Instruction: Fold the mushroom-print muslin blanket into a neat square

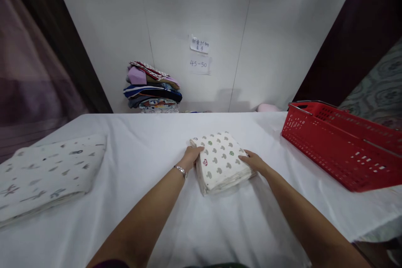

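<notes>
A folded white cloth (221,159) printed with grey, green and red mushrooms lies in the middle of the table, in several thick layers. My left hand (191,157) grips its left edge, thumb on top and the other fingers mostly hidden at the side. On the right edge, my right hand (253,161) holds the cloth the same way, thumb over the top layer. A silver bracelet (181,171) circles my left wrist. Farther left lies a second folded white cloth (53,171) with small dark prints, apart from both hands.
A red plastic basket (339,146) stands at the table's right side. Behind the far edge rises a stack of folded fabrics (153,88) against the white wall (201,4), which carries paper notes (200,63). A white tablecloth (141,142) with some wrinkles covers the table.
</notes>
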Available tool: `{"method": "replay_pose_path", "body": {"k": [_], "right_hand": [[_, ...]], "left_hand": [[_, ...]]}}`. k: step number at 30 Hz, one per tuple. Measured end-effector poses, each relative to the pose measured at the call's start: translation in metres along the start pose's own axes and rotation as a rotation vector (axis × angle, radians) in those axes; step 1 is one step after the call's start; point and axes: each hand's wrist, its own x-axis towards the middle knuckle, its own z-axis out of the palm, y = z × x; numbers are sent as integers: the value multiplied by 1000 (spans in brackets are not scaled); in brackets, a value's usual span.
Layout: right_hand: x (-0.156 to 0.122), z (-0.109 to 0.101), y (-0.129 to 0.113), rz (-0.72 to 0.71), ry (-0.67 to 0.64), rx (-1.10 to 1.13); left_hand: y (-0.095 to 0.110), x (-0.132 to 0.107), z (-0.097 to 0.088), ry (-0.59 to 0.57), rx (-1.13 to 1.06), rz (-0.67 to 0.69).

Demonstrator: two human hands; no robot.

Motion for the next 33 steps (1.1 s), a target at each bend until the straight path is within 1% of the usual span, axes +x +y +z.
{"method": "replay_pose_path", "body": {"k": [3, 5, 8, 11, 13, 15, 17, 18, 20, 21, 23, 26, 28, 29, 31, 33], "right_hand": [[-8, 4, -7, 49, 9, 59], [-18, 15, -16, 59, 1, 139], [-33, 48, -34, 35, -74, 322], [-43, 86, -51, 44, -146, 483], [-46, 103, -57, 33, -167, 561], [-47, 110, -59, 43, -165, 615], [-48, 110, -58, 73, -156, 661], [-49, 109, -57, 81, -153, 683], [-51, 106, -55, 85, -151, 726], [-52, 105, -54, 84, -154, 742], [-56, 104, -54, 88, -160, 767], [-61, 102, -56, 94, -168, 799], [-64, 101, -58, 98, -170, 813], [-66, 99, -59, 101, -172, 814], [-67, 97, -61, 108, -182, 809], [-68, 96, -61, 109, -200, 803]], "left_hand": [[7, 7, -6, 23, 55, 24], [17, 19, -14, 69, 107, 70], [38, 45, -32, 150, 219, 142], [53, 68, -57, 198, 362, 178], [55, 74, -74, 207, 459, 183], [51, 71, -85, 202, 544, 214], [43, 60, -88, 188, 605, 294], [38, 52, -85, 178, 624, 342], [28, 31, -74, 130, 654, 472], [23, 19, -66, 90, 664, 549], [13, -9, -48, -36, 692, 766], [-3, -50, -26, -222, 718, 972], [-14, -70, -18, -311, 775, 1049], [-19, -76, -16, -327, 808, 1070], [-30, -82, -15, -309, 865, 1077], [-38, -83, -16, -267, 894, 1059]]}}
